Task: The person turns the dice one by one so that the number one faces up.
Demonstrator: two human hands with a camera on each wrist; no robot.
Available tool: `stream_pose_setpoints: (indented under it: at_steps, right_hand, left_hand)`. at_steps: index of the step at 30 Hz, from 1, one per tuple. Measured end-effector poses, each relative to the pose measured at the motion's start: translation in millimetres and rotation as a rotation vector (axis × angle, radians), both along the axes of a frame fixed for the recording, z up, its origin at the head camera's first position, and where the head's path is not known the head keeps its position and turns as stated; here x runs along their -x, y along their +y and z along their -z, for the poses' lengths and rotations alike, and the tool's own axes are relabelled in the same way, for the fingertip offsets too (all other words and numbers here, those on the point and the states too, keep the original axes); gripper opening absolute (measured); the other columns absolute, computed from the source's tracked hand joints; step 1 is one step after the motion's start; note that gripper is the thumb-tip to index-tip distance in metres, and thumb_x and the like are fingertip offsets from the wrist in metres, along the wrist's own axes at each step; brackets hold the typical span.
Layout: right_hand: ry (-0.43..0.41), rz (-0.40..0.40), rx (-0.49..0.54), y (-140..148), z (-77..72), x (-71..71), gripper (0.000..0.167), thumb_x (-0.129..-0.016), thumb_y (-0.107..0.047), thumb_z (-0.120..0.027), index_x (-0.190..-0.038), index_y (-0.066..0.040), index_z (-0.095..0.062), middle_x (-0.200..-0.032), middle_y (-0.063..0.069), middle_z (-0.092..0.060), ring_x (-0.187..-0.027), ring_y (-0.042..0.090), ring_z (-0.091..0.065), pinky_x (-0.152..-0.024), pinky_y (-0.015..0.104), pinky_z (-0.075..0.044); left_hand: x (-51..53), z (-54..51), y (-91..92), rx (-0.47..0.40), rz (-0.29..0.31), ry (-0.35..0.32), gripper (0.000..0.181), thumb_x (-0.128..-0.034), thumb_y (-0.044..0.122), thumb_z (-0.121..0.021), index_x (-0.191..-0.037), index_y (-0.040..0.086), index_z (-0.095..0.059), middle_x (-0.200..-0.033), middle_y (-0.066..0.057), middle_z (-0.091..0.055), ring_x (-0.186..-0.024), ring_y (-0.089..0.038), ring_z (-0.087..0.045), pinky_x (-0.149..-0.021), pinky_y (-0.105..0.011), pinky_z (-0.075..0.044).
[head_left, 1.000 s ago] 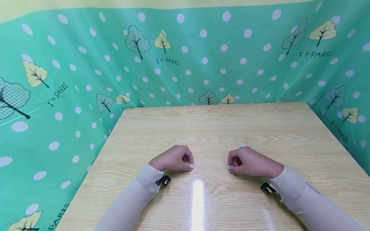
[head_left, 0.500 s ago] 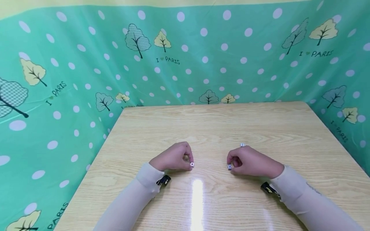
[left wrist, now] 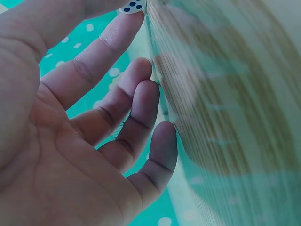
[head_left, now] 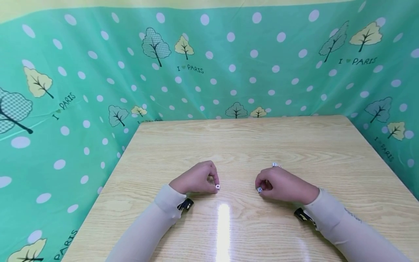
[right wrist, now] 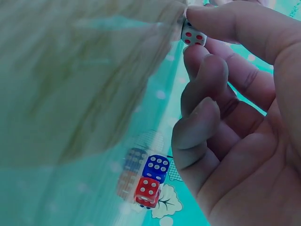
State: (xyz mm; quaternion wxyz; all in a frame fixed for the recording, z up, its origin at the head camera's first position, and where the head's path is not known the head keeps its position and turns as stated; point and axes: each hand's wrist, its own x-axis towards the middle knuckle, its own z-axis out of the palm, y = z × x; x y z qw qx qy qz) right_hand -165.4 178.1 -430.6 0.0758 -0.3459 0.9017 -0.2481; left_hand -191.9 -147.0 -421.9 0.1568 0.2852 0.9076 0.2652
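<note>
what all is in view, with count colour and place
pinched dice: two, white, one in left hand, one in right hand
partly hidden dice: count unclear, white, beyond right hand
blue die: one, blue, on table
red die: one, red, beside blue die
table: one, light wood, foreground
cloth: one, green, behind and beside table
cream band: one, cream, above cloth
wrist devices: two, black, at wrists
sleeves: two, pale, both arms
left hand, right hand: one each, bare, over table

Room btwn L hand (head_left: 196,178) & R hand (head_left: 283,183); dice (head_left: 274,165) block just beyond R.
</note>
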Motion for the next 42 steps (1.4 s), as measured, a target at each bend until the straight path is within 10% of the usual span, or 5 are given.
stream_pose_setpoints:
  at_steps: [8,15,30,42]
  right_hand:
    - [-0.044,0.008,0.017,0.7,-2.0,1.2,0.021,-0.086,-0.012,-0.08,-0.084,-0.031,-0.071,-0.074,-0.019,-0.062,-0.068,0.002,-0.057,-0.095,0.045,-0.042]
    - [-0.128,-0.009,0.066,3.9,1.0,2.9,0.014,-0.087,-0.013,-0.081,-0.088,-0.025,-0.072,-0.079,-0.016,-0.067,-0.071,0.004,-0.06,-0.066,0.023,-0.053]
    - [-0.269,0.036,0.14,6.2,3.6,6.1,0.014,-0.086,-0.019,-0.084,-0.088,-0.026,-0.073,-0.062,-0.009,-0.052,-0.055,0.002,-0.044,-0.061,0.023,-0.044]
    - [-0.314,0.062,0.123,9.2,4.8,6.3,0.016,-0.083,-0.019,-0.086,-0.086,-0.026,-0.072,-0.063,-0.009,-0.055,-0.057,0.004,-0.05,-0.106,0.052,-0.032]
  left_hand:
    - [-0.1,1.7,-0.5,0.001,-0.012,-0.001,0.019,-0.0764,0.019,-0.09,-0.077,0.026,-0.072,-0.107,0.007,-0.058,-0.099,-0.017,-0.056,-0.088,-0.034,-0.045]
    - [-2.3,3.6,-1.6,0.008,-0.035,-0.022,0.018,-0.0764,0.019,-0.09,-0.077,0.026,-0.073,-0.107,0.008,-0.058,-0.099,-0.016,-0.056,-0.089,-0.034,-0.045]
    - [0.8,4.3,-1.9,-0.008,-0.036,-0.025,0.019,-0.0764,0.019,-0.091,-0.076,0.026,-0.073,-0.103,0.006,-0.059,-0.096,-0.014,-0.055,-0.089,-0.034,-0.045]
    - [0.6,5.2,-0.7,0.007,-0.044,-0.011,0.02,-0.076,0.02,-0.09,-0.076,0.028,-0.072,-0.1,0.007,-0.06,-0.093,-0.015,-0.054,-0.085,-0.032,-0.045]
